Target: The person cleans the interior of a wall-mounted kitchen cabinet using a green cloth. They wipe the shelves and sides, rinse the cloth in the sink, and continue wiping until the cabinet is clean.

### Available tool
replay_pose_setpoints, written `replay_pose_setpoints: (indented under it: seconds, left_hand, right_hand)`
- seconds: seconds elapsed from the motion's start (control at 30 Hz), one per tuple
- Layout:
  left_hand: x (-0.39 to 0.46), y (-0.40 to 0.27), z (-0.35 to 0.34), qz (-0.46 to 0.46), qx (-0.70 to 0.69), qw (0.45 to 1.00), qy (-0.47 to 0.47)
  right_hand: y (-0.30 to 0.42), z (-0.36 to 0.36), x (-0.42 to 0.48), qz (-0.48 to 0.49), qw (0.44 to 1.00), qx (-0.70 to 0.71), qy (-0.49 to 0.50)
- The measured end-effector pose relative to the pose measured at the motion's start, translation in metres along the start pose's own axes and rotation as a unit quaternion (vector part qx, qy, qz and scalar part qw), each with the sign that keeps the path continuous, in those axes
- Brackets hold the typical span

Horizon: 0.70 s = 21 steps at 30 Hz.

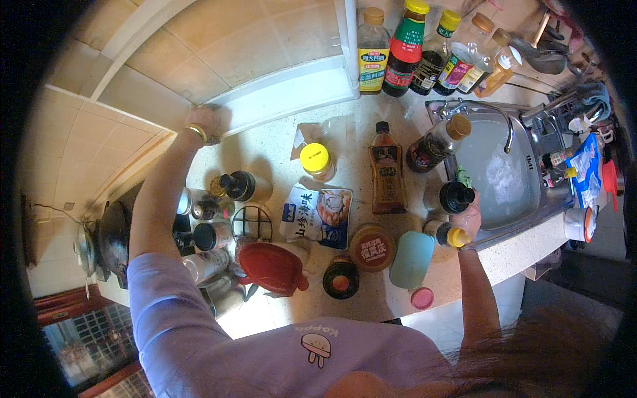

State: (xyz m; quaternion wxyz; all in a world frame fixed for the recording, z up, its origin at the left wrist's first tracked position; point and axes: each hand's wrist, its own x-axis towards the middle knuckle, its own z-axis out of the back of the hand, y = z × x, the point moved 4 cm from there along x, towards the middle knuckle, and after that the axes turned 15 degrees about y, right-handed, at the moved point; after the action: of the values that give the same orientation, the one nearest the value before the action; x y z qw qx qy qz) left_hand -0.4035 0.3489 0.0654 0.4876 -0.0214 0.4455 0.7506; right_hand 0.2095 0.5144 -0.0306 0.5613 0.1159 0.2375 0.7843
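Observation:
My left hand (203, 124) reaches to the left end of a white rack (293, 92) against the tiled wall and touches its lower frame. Its fingers are too dark to make out. At the near left edge of the sink (497, 169) is my right hand (470, 214), partly hidden behind a black-capped bottle (455, 197) and a small yellow-capped bottle (443, 233). A pale green cloth (464, 176) shows just beyond it; whether the fingers hold the cloth is hidden. Between my arms stand a yellow-lidded jar (317, 160), a printed pouch (318, 215) and a flat-lying sauce bottle (387, 174).
Several sauce bottles (405, 47) line the wall beside the rack. A tilted dark bottle (432, 149) stands by the faucet (507, 129). Nearer me are a red-lidded container (271, 268), a brown-lidded tub (372, 248), a teal box (412, 258) and a pink lid (422, 298).

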Motion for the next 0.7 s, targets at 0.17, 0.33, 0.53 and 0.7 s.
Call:
replay_pose_setpoints:
  seconds: [0.17, 0.33, 0.53, 0.7]
  left_hand:
    - [-0.001, 0.000, 0.022, -0.041, -0.131, 0.986, 0.095]
    - [0.022, -0.045, 0.052, -0.212, -0.306, 0.924, -0.086]
    - [0.031, -0.079, 0.091, -0.299, -0.319, 0.889, -0.132]
    - [0.003, -0.012, 0.038, -0.145, -0.270, 0.952, 0.004]
  right_hand:
    - [0.008, 0.003, -0.002, -0.022, 0.999, 0.023, 0.008]
    - [0.005, 0.002, 0.000, -0.022, 1.000, 0.016, -0.007]
    - [0.003, 0.001, 0.004, -0.020, 1.000, 0.000, 0.015]
    - [0.010, 0.004, 0.002, -0.030, 0.999, 0.020, 0.007]
